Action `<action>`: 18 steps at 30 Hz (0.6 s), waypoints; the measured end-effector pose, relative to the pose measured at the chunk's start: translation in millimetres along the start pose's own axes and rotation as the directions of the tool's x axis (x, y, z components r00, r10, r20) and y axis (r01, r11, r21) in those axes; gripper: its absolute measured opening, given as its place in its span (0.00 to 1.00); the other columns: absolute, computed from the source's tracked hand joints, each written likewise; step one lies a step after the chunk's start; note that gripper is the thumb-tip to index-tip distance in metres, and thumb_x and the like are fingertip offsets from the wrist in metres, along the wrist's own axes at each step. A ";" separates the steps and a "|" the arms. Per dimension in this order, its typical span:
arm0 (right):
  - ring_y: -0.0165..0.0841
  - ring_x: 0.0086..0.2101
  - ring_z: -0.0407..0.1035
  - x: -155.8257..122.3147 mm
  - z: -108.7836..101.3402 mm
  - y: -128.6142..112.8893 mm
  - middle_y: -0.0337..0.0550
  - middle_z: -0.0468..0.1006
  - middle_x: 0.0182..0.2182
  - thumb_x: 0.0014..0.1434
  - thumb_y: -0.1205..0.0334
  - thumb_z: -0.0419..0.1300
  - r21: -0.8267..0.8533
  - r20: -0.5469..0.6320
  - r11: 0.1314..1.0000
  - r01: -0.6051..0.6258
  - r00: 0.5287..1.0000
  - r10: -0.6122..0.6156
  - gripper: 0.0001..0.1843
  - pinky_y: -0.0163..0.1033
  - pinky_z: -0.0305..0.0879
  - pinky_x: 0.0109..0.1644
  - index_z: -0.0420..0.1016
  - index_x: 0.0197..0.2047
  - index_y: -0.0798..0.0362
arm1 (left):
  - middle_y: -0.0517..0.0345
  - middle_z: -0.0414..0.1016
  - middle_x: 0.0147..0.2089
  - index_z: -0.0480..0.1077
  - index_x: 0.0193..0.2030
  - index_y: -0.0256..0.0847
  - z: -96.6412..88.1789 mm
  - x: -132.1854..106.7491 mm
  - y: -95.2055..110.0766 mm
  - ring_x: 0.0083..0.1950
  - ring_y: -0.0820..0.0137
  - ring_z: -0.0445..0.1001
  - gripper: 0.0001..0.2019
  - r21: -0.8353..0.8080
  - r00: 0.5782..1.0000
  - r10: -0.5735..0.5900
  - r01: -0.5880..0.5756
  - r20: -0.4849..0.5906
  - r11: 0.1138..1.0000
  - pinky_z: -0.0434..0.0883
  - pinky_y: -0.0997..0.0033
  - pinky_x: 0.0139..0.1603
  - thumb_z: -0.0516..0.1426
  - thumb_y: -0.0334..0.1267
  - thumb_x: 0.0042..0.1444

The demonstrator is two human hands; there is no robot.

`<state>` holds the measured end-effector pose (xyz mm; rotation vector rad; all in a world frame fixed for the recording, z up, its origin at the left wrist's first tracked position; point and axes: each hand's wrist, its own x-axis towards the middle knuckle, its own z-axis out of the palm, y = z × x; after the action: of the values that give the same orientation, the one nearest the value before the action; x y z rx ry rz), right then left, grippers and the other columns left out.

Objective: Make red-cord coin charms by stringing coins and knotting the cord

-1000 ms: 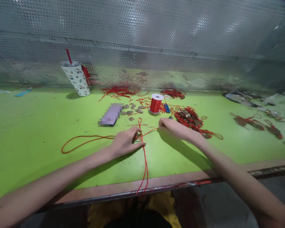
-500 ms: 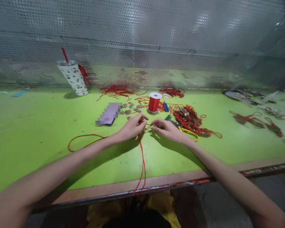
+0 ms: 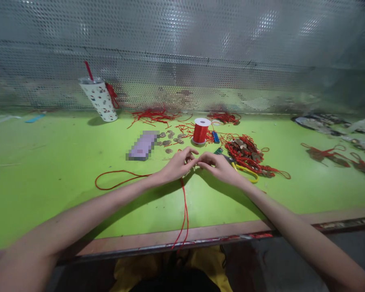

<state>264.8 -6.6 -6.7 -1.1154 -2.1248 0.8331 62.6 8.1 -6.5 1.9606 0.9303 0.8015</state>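
Observation:
Over the middle of the green table, my left hand (image 3: pixel 180 164) is closed in a pinch on a red cord (image 3: pixel 185 207). The cord's two strands hang from below that hand past the table's front edge, and a loop of it lies on the table to the left. My right hand (image 3: pixel 214 165) is also closed in a pinch, its fingertips meeting those of the left. The bit of cord between the fingertips is mostly hidden. Just beyond the hands stands a spool of red thread (image 3: pixel 201 132). Yellow-handled scissors (image 3: pixel 246 173) lie beside my right hand.
Several loose coins (image 3: pixel 167 142) lie near a phone (image 3: pixel 144 146). Right of the spool is a heap of red-corded coins (image 3: pixel 245 150), with a blue lighter (image 3: pixel 215 137) by it. A patterned tumbler (image 3: pixel 99 99) leans at the back left, before a perforated metal panel (image 3: pixel 170 52).
My two hands have come together, so the fingertips that were slightly apart now touch. The whole view has shifted a little.

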 end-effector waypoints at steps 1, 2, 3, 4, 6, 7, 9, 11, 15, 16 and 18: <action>0.35 0.32 0.71 -0.2 -1.5 0.7 0.44 0.80 0.33 0.67 0.54 0.58 0.011 -0.013 1.000 -0.013 1.000 0.014 0.11 0.40 0.66 0.38 0.75 0.38 0.53 | 0.56 0.77 0.34 0.68 0.50 0.38 -3.2 -1.7 0.3 0.34 0.69 0.75 0.12 -0.008 1.000 -0.017 0.018 0.019 1.000 0.69 0.70 0.34 0.56 0.42 0.65; 0.34 0.31 0.70 -0.5 -3.8 2.2 0.44 0.79 0.32 0.66 0.53 0.58 0.025 -0.026 0.999 -0.033 0.999 0.034 0.12 0.40 0.65 0.36 0.75 0.37 0.53 | 0.57 0.76 0.33 0.68 0.49 0.38 -8.8 -4.4 0.5 0.32 0.70 0.74 0.13 -0.015 0.998 -0.042 0.043 0.037 0.999 0.68 0.71 0.32 0.57 0.45 0.64; 0.34 0.30 0.69 -1.0 -7.0 4.4 0.43 0.78 0.30 0.65 0.51 0.59 0.039 -0.040 0.998 -0.055 0.998 0.057 0.14 0.39 0.64 0.34 0.75 0.36 0.53 | 0.58 0.76 0.32 0.69 0.49 0.38 -17.3 -8.1 0.4 0.30 0.71 0.73 0.15 -0.019 0.995 -0.077 0.078 0.057 0.997 0.67 0.71 0.30 0.58 0.47 0.62; 0.33 0.29 0.68 -1.9 -11.2 6.9 0.43 0.77 0.29 0.65 0.50 0.59 0.051 -0.052 0.996 -0.079 0.995 0.081 0.15 0.39 0.63 0.33 0.75 0.35 0.54 | 0.57 0.76 0.32 0.70 0.48 0.38 -28.6 -13.0 0.1 0.30 0.71 0.73 0.17 -0.019 0.991 -0.117 0.118 0.068 0.993 0.66 0.71 0.29 0.59 0.49 0.61; 0.32 0.28 0.67 -5.1 -21.9 12.5 0.42 0.75 0.28 0.63 0.47 0.61 0.074 -0.061 0.990 -0.124 0.990 0.128 0.18 0.38 0.61 0.31 0.75 0.34 0.54 | 0.58 0.74 0.30 0.72 0.47 0.38 -58.3 -27.0 -1.7 0.28 0.72 0.71 0.20 0.017 0.979 -0.194 0.194 0.056 0.981 0.65 0.71 0.28 0.62 0.52 0.56; 0.32 0.28 0.66 -7.6 -28.1 15.0 0.41 0.75 0.28 0.61 0.45 0.62 0.090 -0.052 0.985 -0.148 0.987 0.154 0.19 0.37 0.61 0.31 0.75 0.35 0.55 | 0.58 0.74 0.30 0.73 0.46 0.39 -75.4 -36.0 -3.4 0.27 0.72 0.69 0.20 0.034 0.968 -0.245 0.243 0.059 0.969 0.64 0.71 0.26 0.63 0.52 0.54; 0.31 0.27 0.66 -14.2 -40.7 18.8 0.40 0.74 0.28 0.60 0.42 0.63 0.132 -0.015 0.971 -0.201 0.979 0.204 0.21 0.36 0.59 0.30 0.76 0.35 0.55 | 0.60 0.70 0.27 0.75 0.46 0.40 -109.5 -56.8 -8.7 0.23 0.74 0.64 0.20 0.024 0.938 -0.345 0.344 0.026 0.939 0.59 0.72 0.22 0.63 0.53 0.53; 0.29 0.26 0.64 -21.8 -52.4 20.3 0.39 0.73 0.27 0.58 0.40 0.64 0.164 0.020 0.952 -0.258 0.966 0.258 0.23 0.35 0.58 0.29 0.75 0.35 0.55 | 0.65 0.61 0.22 0.76 0.49 0.42 -137.3 -78.5 -16.0 0.21 0.78 0.56 0.20 -0.060 0.902 -0.429 0.426 -0.053 0.903 0.53 0.75 0.21 0.61 0.52 0.55; 0.28 0.23 0.61 -34.0 -68.0 18.2 0.37 0.71 0.24 0.54 0.35 0.65 0.150 0.082 0.914 -0.376 0.926 0.368 0.27 0.34 0.54 0.26 0.74 0.34 0.54 | 0.65 0.62 0.22 0.76 0.49 0.42 -157.7 -109.5 -30.8 0.21 0.80 0.53 0.19 -0.197 0.825 -0.550 0.522 -0.132 0.830 0.52 0.78 0.22 0.61 0.50 0.55; 0.28 0.23 0.61 -35.7 -69.9 17.5 0.37 0.71 0.24 0.54 0.34 0.65 0.129 0.102 0.912 -0.390 0.920 0.379 0.28 0.34 0.53 0.25 0.74 0.34 0.54 | 0.64 0.66 0.25 0.77 0.48 0.42 -155.8 -113.3 -33.7 0.21 0.79 0.57 0.19 -0.218 0.807 -0.574 0.540 -0.140 0.813 0.55 0.77 0.21 0.62 0.49 0.53; 0.28 0.23 0.61 -37.6 -72.0 17.2 0.38 0.72 0.24 0.55 0.35 0.63 0.066 0.121 0.924 -0.377 0.922 0.367 0.27 0.35 0.54 0.26 0.75 0.34 0.54 | 0.58 0.74 0.30 0.78 0.45 0.42 -147.2 -117.5 -38.5 0.24 0.74 0.66 0.19 -0.266 0.786 -0.598 0.550 -0.158 0.792 0.64 0.74 0.22 0.66 0.49 0.49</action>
<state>343.9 -12.9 17.8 -1.4839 -1.9633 1.1715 -127.5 -15.9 7.5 1.2932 1.4377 0.7316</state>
